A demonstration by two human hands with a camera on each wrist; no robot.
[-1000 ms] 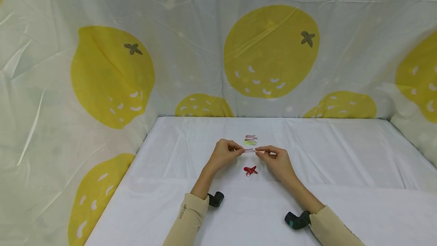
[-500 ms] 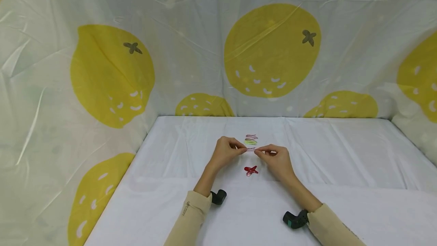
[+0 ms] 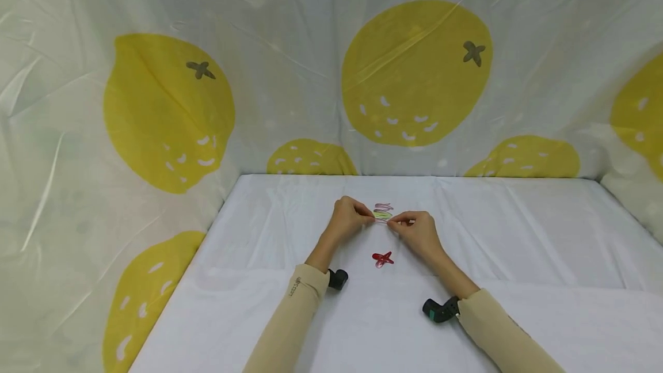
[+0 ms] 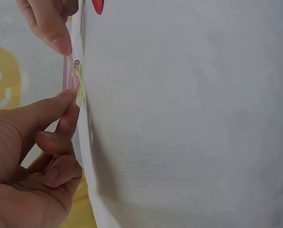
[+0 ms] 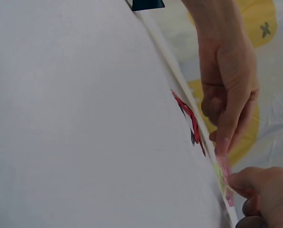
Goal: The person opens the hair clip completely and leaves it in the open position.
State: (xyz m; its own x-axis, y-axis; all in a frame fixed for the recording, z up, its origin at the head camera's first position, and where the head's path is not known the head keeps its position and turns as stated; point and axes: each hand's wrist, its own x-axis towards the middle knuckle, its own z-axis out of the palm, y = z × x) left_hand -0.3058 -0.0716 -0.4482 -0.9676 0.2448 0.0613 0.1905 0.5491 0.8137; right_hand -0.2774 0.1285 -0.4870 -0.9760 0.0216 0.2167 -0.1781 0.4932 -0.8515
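In the head view, my left hand (image 3: 349, 217) and right hand (image 3: 418, 229) face each other over the cloth. Between thumb and fingers, each pinches one end of a slim pink hair clip (image 3: 381, 220). The left wrist view has this pink clip (image 4: 65, 71) stretched between both sets of fingertips. Just behind it lie yellow-green hair clips (image 3: 383, 215), with pink hair clips (image 3: 384, 206) farther back in the same column. Nearer the person, red hair clips (image 3: 383, 259) lie crossed in an X; the right wrist view shows these red clips (image 5: 193, 118) edge-on.
White cloth (image 3: 518, 235) covers the table, with a fold line across it. A hanging curtain (image 3: 290, 73) with a lemon print stands behind and to the left. Black wrist cameras (image 3: 440, 310) jut out from both sleeves.
Both hands have moved away from the person with the pink hair clip, bringing it up beside the yellow-green clips. The red clips stay put on the cloth.
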